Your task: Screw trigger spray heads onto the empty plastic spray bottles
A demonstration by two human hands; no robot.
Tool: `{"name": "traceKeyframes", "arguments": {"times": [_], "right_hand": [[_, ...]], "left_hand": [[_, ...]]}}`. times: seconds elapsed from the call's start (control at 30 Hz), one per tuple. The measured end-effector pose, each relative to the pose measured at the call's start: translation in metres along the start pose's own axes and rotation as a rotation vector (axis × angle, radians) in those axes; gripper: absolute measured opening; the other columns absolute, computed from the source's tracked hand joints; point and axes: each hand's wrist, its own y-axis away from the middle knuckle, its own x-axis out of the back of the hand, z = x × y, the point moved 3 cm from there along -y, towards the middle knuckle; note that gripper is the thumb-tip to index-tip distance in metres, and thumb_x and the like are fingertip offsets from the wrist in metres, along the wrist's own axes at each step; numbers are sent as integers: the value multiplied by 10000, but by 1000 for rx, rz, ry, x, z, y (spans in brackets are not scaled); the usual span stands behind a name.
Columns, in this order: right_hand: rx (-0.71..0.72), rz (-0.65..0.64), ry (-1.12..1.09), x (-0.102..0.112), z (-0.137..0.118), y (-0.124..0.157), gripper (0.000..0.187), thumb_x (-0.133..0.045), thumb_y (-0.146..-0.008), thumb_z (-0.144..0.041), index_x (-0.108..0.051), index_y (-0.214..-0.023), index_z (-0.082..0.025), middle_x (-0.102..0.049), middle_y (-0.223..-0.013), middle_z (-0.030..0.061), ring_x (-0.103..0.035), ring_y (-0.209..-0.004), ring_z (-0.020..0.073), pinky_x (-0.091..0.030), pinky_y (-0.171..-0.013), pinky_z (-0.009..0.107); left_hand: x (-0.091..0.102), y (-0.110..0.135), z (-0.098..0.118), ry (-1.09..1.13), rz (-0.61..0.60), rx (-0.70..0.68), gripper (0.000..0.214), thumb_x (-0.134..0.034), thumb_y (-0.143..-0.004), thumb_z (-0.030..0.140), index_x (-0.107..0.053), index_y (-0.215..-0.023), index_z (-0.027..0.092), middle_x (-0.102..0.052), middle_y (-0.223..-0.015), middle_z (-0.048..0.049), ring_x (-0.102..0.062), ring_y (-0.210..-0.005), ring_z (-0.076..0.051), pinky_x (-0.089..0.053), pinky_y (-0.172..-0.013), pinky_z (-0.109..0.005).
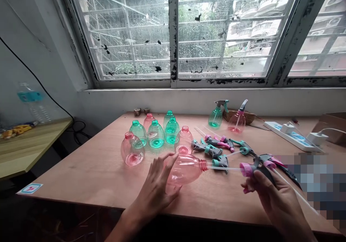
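Note:
Tilted on its side, a clear pink bottle (186,170) is gripped around its base by my left hand (159,180), its neck pointing right. My right hand (273,191) is closed on a grey spray head with a pink collar (246,169). The white dip tube (223,168) of that head runs left to the bottle's mouth, and its tip appears to be at or inside the neck. The collar is still apart from the neck. Behind the hands lie several loose spray heads (213,150) with green or pink collars, their tubes sticking out.
Several open green bottles (156,135) and pink bottles (132,150) stand left of centre. An assembled green spray bottle (215,116) and a pink one (237,119) stand at the back. A white power strip (292,137) with plugs lies at right, near a cardboard box (331,126).

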Motion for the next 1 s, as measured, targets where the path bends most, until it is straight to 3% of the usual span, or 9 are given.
{"name": "traceKeyframes", "arguments": {"times": [0.13,0.3,0.4,0.57,0.73,0.8,0.93,1.0], "right_hand": [[-21,-49,182,-2,11,5,325,-819,-796,-490,-794,-966,-215,-809,-836,48,-741,-671,240,-641,-644,322],[-79,-163,286,-2,17,7,364,-731,-871,-528,-754,-933,-170,-800,-786,72,-725,-648,213,-590,-611,276],[-119,-240,236,-6,16,6,338,-738,-877,-501,-713,-981,-180,-797,-789,64,-721,-647,202,-592,-646,286],[-257,-351,140,-15,13,11,404,-786,-836,-469,-620,-1113,-226,-776,-800,25,-741,-737,240,-617,-714,375],[-217,-356,264,-20,11,11,492,-695,-878,-544,-630,-1199,-177,-746,-709,9,-710,-637,204,-565,-614,300],[-225,-333,303,-20,10,11,519,-705,-853,-565,-657,-1182,-166,-734,-677,2,-711,-596,208,-546,-564,289],[-236,-330,340,-21,6,9,513,-773,-786,-548,-698,-1121,-166,-735,-629,4,-709,-561,225,-554,-554,314],[-213,-345,368,-21,3,7,490,-838,-728,-490,-726,-1084,-172,-750,-652,15,-710,-599,235,-570,-584,325]], "left_hand": [[-8,4,13,248,-52,7,963,-816,-821,282,-209,-1568,320,-401,-1545,-156,-386,-1449,-379,-377,-1186,-564],[-21,3,9,461,-183,109,972,-824,-817,297,-214,-1573,293,-279,-1625,-155,-277,-1524,-354,-286,-1243,-562],[-23,1,6,504,-220,139,961,-830,-809,319,-238,-1566,287,-266,-1636,-135,-272,-1529,-330,-285,-1251,-524],[-22,1,10,517,-280,208,1034,-805,-836,292,-117,-1608,319,-434,-1574,-122,-437,-1448,-322,-343,-1221,-501],[-22,1,12,471,-297,196,1139,-841,-791,267,-62,-1620,314,-353,-1633,-134,-336,-1506,-344,-299,-1235,-514],[-20,0,13,479,-316,197,1089,-816,-821,291,-77,-1621,301,-312,-1656,-135,-308,-1519,-345,-273,-1240,-531],[-14,-2,16,545,-334,239,785,-633,-967,360,-178,-1602,285,-344,-1646,-124,-314,-1521,-324,-237,-1246,-556],[-15,-3,15,582,-336,270,738,-652,-957,357,-241,-1565,287,-382,-1618,-125,-341,-1507,-314,-245,-1248,-547]]}}
